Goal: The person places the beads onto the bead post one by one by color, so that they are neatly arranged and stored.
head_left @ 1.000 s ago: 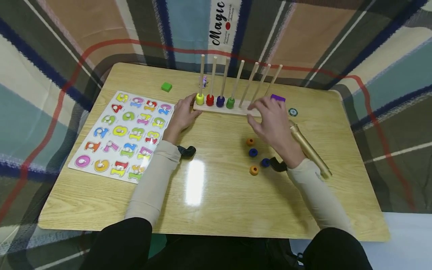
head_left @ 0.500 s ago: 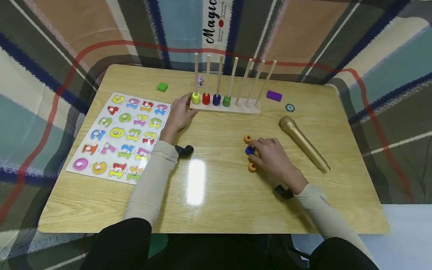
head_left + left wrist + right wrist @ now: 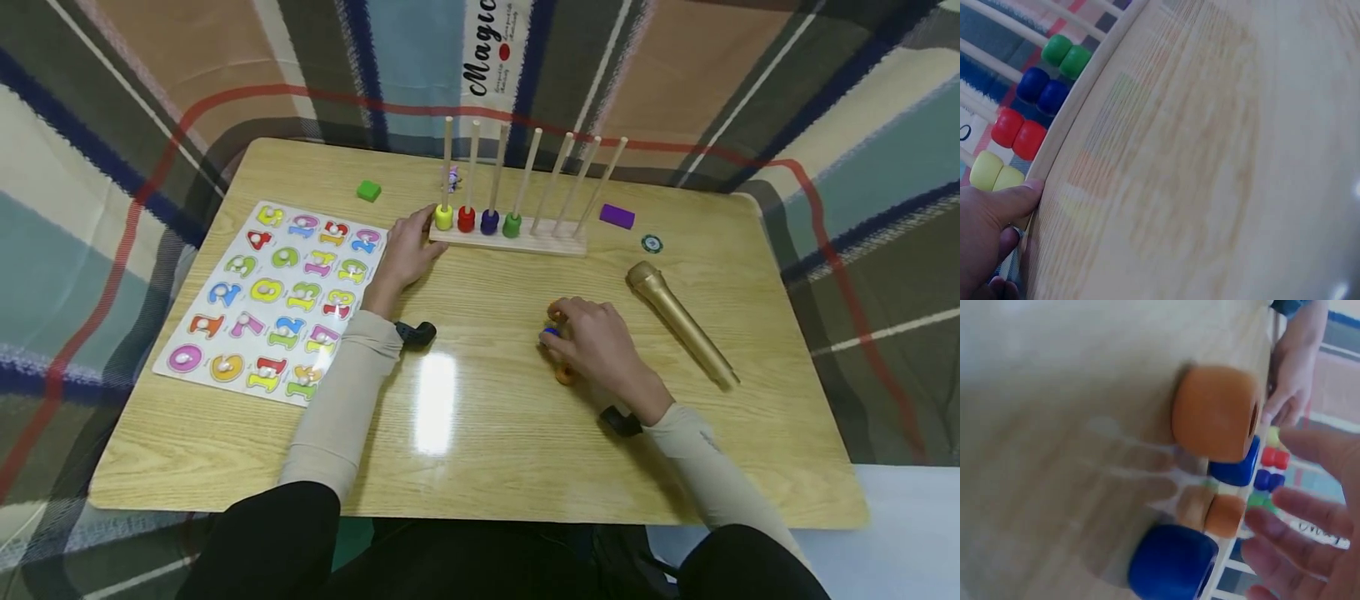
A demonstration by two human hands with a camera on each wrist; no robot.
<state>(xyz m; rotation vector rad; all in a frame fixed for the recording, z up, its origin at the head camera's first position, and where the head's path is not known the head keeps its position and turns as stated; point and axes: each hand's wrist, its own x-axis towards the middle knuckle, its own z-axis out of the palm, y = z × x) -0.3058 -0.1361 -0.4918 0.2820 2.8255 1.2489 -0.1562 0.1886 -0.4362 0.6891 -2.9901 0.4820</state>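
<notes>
A wooden peg rack (image 3: 551,242) with upright pegs stands near the table's far side. Paired yellow (image 3: 988,170), red (image 3: 1017,133), blue (image 3: 1041,90) and green beads (image 3: 1066,56) sit on its left pegs; the pegs to the right are bare. My left hand (image 3: 405,254) grips the left end of the base, thumb along its front edge. My right hand (image 3: 600,342) hovers over loose beads, fingers apart from them in the right wrist view. These are a near orange bead (image 3: 1213,412), a near blue bead (image 3: 1172,562), a farther blue bead (image 3: 1238,465) and a farther orange bead (image 3: 1225,515).
A white number puzzle board (image 3: 247,304) lies at the left. To the right are a gold microphone-shaped tube (image 3: 682,325), a purple block (image 3: 617,217) and a small round disc (image 3: 652,243). A green block (image 3: 369,191) and a small figurine (image 3: 453,178) are farther back.
My right hand has come back from the rack's right end to the loose beads, then shifted slightly over them. The left hand keeps its hold on the rack.
</notes>
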